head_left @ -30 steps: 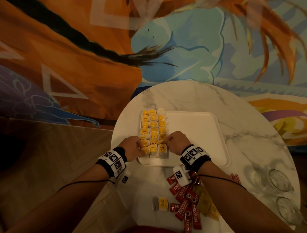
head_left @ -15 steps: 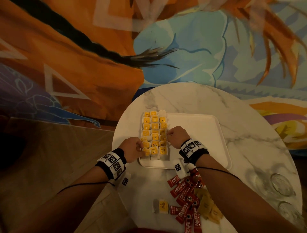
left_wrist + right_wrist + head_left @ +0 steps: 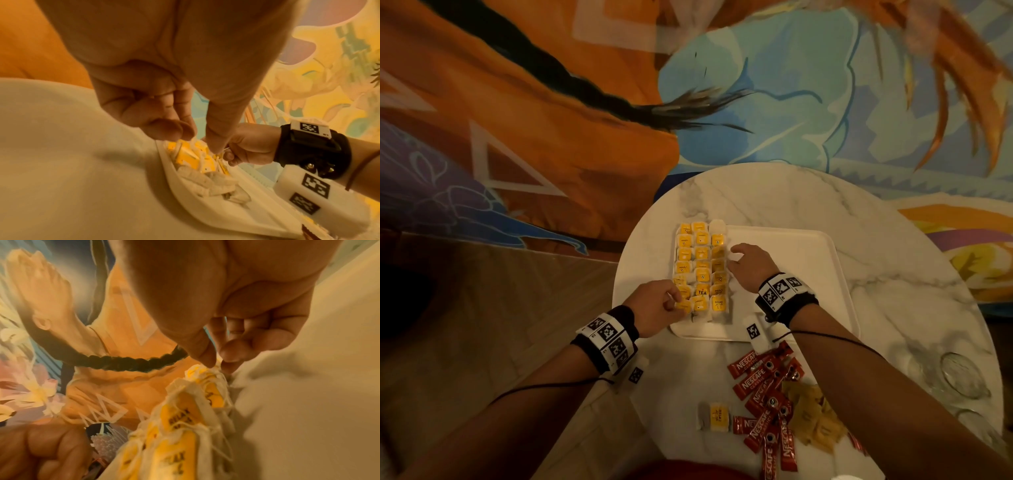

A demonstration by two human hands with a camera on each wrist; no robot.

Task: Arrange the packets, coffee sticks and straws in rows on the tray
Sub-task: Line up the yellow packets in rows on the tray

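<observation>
Tea bags with yellow tags (image 3: pixel 702 267) lie in three rows on the left part of the white tray (image 3: pixel 791 274). My left hand (image 3: pixel 674 303) pinches the tea bag at the near left corner (image 3: pixel 684 305); the left wrist view shows thumb and fingers closed on it (image 3: pixel 197 141). My right hand (image 3: pixel 732 260) is at the right row's middle. In the right wrist view its thumb and forefinger (image 3: pixel 218 365) pinch a tea bag's edge (image 3: pixel 197 369). Red coffee sticks (image 3: pixel 767 394), brown packets (image 3: pixel 811 421) and one loose tea bag (image 3: pixel 717 416) lie on the table near me.
The tray sits on a round marble table (image 3: pixel 893 291). Glasses (image 3: pixel 962 373) stand at the table's right edge. The tray's right half is bare. A painted wall rises behind the table, and a wooden floor lies to the left.
My right hand has moved away from me along the right row of tea bags, from its near end to its middle. The left hand has stayed at the near left corner.
</observation>
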